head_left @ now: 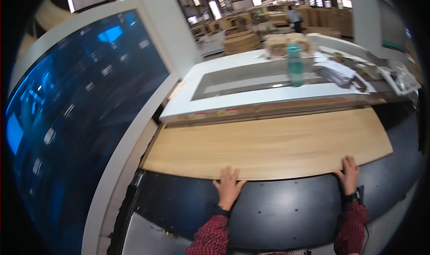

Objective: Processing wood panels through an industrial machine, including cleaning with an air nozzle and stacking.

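A long, light wood-grain board point(268, 143) lies flat on a dark machine table point(282, 210), its far edge along the machine's guide rail. At the board's near edge, left of its middle, my left hand point(229, 188) rests with fingers spread on the top face. Further right, my right hand point(349, 175) touches the same near edge close to the board's right end, fingers stretched out over it. Neither hand wraps round the board. Both sleeves are red checked, and a dark band circles each wrist.
On the left stands a machine housing with a large dark blue window point(85, 94). Behind the board, a pale machine top point(179, 98) carries a green bottle point(294, 66) and crumpled papers point(336, 71). Stacked wooden panels point(241, 42) and a person point(294, 18) are further back.
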Demonstrator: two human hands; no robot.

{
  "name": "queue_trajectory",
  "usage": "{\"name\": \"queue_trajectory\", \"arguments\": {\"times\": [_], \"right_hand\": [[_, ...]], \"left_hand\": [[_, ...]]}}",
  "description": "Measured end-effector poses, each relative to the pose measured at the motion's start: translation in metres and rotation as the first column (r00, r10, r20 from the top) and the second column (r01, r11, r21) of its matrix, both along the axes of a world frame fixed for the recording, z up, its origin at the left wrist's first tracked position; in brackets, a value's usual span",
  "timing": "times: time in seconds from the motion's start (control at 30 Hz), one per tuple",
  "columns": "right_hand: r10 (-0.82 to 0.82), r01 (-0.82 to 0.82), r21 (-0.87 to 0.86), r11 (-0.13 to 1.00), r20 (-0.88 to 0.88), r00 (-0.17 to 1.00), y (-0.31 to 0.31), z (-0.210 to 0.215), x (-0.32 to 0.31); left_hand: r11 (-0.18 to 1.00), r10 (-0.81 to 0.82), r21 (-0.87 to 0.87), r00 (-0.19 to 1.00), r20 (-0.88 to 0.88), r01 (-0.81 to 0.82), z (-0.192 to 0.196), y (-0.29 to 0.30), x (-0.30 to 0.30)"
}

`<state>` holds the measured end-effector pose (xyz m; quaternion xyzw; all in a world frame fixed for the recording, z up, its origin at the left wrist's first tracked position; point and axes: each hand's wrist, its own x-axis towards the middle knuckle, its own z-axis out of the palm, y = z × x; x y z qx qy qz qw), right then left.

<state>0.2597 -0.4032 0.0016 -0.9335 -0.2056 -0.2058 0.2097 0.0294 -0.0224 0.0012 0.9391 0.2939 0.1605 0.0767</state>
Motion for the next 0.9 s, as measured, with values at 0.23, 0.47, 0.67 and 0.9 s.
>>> {"name": "queue_trajectory", "arguments": {"times": [0.23, 0.47, 0.67, 0.9], "right_hand": [[0.493, -0.397, 0.423, 0.815, -0.146, 0.858, 0.002, 0.015, -0.061], [0.811, -0.586, 0.589, 0.556, -0.233, 0.536, -0.165, 0.013, -0.237], [0.324, 0.139, 0.504, 0.852, -0.718, 0.615, -0.375, -0.031, -0.265], [-0.086, 0.345, 0.493, 0.799, -0.474, 0.876, -0.522, 0.001, -0.250]], "left_hand": [[0.865, -0.431, -0.082, 0.817, 0.384, 0.495, 0.036, -0.128, -0.010], [0.323, -0.375, -0.684, 0.752, 0.543, 0.655, 0.091, -0.378, -0.002], [-0.126, -0.747, -0.778, 0.457, 0.483, 0.616, 0.077, -0.556, 0.016], [-0.384, -0.884, -0.841, 0.114, 0.454, 0.381, 0.013, -0.747, 0.077]]}}
